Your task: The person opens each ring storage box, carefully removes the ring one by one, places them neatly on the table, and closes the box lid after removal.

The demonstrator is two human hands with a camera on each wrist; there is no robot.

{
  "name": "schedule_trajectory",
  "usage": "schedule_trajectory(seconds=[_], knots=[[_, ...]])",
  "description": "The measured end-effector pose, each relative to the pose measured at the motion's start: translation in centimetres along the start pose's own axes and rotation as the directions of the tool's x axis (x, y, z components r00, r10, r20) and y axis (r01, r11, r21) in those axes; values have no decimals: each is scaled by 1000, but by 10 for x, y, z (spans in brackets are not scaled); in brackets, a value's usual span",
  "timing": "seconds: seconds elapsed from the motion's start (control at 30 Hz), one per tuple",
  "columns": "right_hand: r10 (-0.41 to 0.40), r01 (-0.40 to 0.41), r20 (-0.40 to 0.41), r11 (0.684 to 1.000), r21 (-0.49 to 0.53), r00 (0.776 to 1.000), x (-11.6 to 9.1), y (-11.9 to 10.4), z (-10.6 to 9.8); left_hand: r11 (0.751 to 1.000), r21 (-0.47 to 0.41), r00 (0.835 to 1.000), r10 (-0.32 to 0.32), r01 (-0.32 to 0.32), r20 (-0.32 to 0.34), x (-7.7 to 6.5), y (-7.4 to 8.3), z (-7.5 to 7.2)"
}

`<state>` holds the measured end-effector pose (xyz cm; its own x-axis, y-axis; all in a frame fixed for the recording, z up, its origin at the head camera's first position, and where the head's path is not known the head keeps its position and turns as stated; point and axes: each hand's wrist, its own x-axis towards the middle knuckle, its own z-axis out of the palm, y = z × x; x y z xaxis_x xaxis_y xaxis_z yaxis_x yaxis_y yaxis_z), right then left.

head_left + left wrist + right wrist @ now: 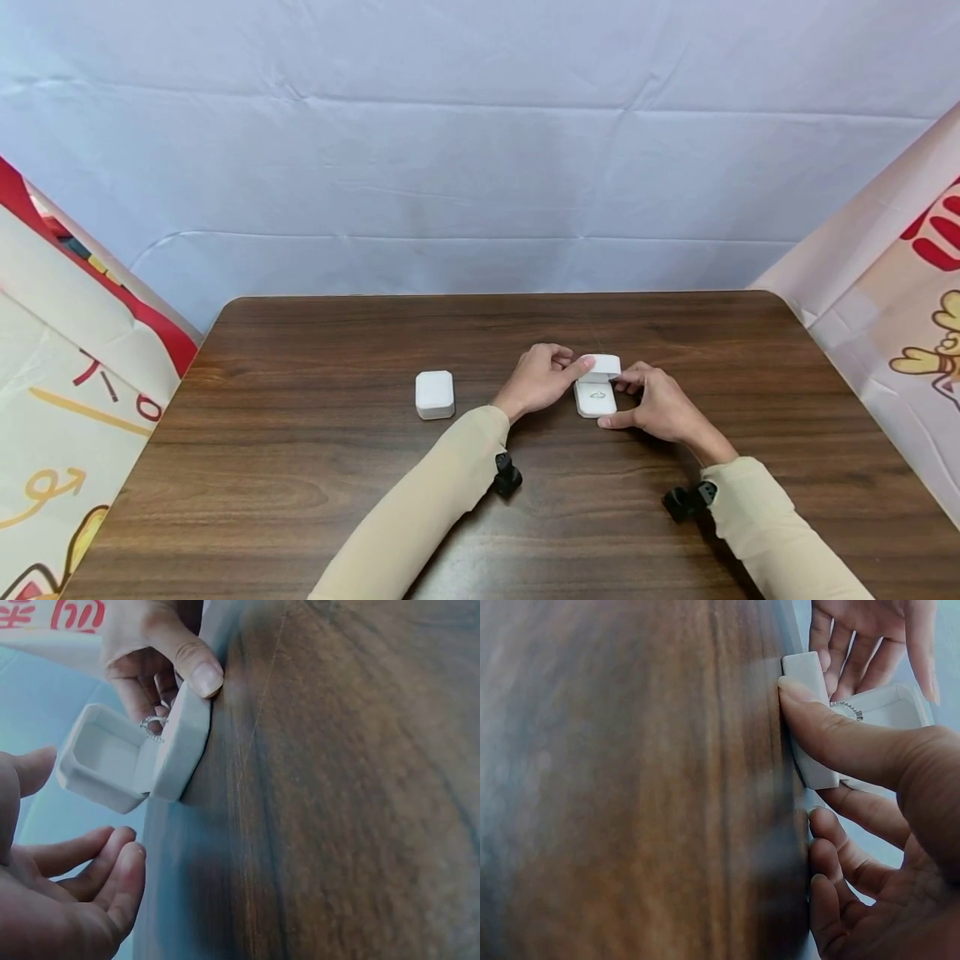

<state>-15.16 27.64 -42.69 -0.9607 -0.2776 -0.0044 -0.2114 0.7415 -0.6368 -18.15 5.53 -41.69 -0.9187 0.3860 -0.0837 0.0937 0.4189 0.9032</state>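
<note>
A white ring box [596,410] stands on the table with its lid [107,766] raised. Upright in the lower half sits a silvery ring [154,727] with small stones along its band. My right hand [660,407] holds that lower half, thumb [847,742] on the front side and a finger round the far side. Beside the lid, on its left, is my left hand [536,382]; its fingers [112,881] are loosely bent, with a gap to the lid in the left wrist view. Left of both hands stands a second white box [435,393], closed.
The brown wood-grain table [300,483] has rounded far corners. A pale cloth [450,167] hangs behind it, and printed cloths hang at the left and right. Each wrist carries a black camera mount [507,475] below its sleeve cuff.
</note>
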Motion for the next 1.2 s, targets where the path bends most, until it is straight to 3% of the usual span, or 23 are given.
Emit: schedule_trajectory(seconds=[0.3, 0.57, 0.8, 1.2], knots=[[3, -3, 11, 1000, -2, 1000, -1, 0, 0, 992, 99, 992, 91, -83, -83, -11, 5, 0], [-2, 2, 5, 1000, 0, 1000, 0, 1, 1, 972, 200, 974, 155, -121, -165, -19, 6, 0], [4, -4, 6, 1000, -5, 1000, 0, 3, 1, 967, 226, 973, 156, -115, -169, -23, 4, 6], [3, -3, 1, 1000, -5, 1000, 0, 3, 1, 953, 272, 980, 169, -135, -107, -20, 3, 20]])
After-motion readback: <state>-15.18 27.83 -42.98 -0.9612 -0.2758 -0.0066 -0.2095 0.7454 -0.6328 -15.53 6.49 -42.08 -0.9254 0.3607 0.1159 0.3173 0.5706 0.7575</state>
